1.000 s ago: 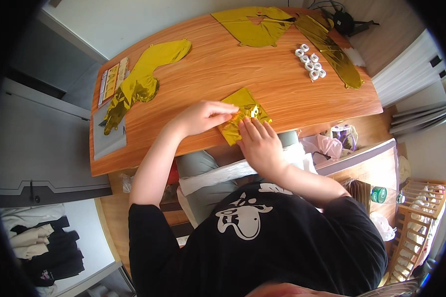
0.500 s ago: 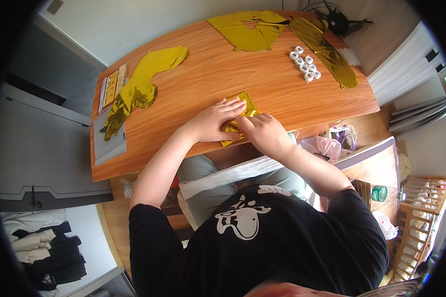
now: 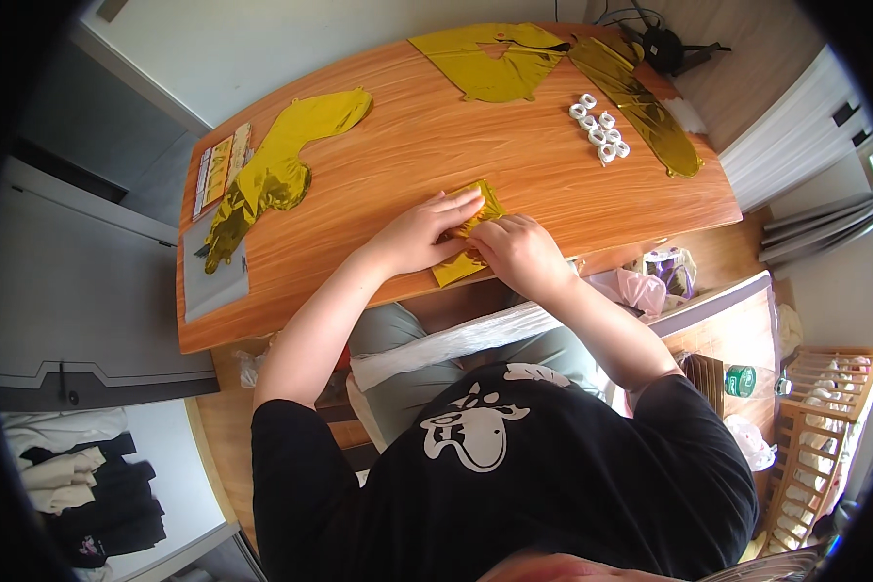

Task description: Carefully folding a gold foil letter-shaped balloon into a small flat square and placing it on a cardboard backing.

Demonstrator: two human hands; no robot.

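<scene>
A folded gold foil balloon (image 3: 461, 269) lies near the front edge of the wooden table, under both my hands. My left hand (image 3: 431, 229) rests on it with the fingers stretched out across its upper part. At its right side my right hand (image 3: 523, 251) is closed, thumb and fingertips pinching the foil; the exact grip is partly hidden. Flat gold foil balloons lie farther off: a curved one (image 3: 297, 131) at the left, a broad one (image 3: 495, 70) with a small opening at the back, and a long one (image 3: 645, 112) at the back right.
Several small white rolls (image 3: 606, 136) cluster on the right part of the table (image 3: 407, 126). A printed card (image 3: 217, 175) and a pale plastic sheet (image 3: 213, 281) lie at the left edge. A black device (image 3: 662, 46) stands at the back right corner. Bags (image 3: 640, 289) sit beyond the right front edge.
My right hand has drawn slightly down and toward me along the foil. The left hand has shifted a little, uncovering more of the foil's near part.
</scene>
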